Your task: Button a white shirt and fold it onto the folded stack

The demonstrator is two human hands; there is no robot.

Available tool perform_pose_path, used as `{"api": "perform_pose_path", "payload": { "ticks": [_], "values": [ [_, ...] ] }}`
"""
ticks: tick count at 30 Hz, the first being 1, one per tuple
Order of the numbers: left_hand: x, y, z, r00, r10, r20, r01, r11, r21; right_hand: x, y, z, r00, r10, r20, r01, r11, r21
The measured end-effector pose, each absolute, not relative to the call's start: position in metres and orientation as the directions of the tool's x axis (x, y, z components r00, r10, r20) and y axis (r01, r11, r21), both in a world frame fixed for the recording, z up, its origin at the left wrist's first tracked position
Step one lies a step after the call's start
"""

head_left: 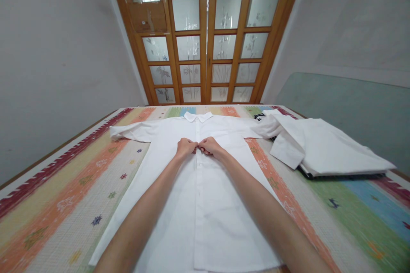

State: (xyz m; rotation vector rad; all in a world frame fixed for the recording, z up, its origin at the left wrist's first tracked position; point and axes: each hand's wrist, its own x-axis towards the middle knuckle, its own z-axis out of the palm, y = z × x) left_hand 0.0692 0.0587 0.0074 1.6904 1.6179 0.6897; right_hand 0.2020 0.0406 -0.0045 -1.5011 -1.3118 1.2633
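Hands (187,146) (210,146), two, pinch one spread white shirt (209,196).

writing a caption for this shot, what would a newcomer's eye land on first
Probably the white collared fabric shirt lying flat mid-picture, the bare left hand and right hand close together at its front strip. Next, the multicoloured striped covering beneath it and the folded white fabric pile at right. Then the brown wooden glass-paned doors at top centre.
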Motion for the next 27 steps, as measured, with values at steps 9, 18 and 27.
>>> {"api": "perform_pose_path", "payload": {
  "ticks": [9, 18, 27],
  "values": [
    [0.069, 0.065, -0.001, 0.075, 0.993, -0.087, 0.58, 0.027, 0.814, 0.203, 0.04, -0.005, 0.015, 0.984, -0.18, 0.221, -0.179, -0.959],
    [0.071, 0.067, -0.005, 0.083, 0.991, -0.108, 0.525, 0.049, 0.85, 0.204, 0.036, -0.002, 0.042, 0.982, -0.187, 0.213, -0.191, -0.958],
    [0.069, 0.073, -0.013, 0.116, 0.99, -0.077, 0.508, 0.007, 0.861, 0.201, 0.031, 0.003, 0.048, 0.983, -0.177, 0.269, -0.183, -0.945]
  ]
}}
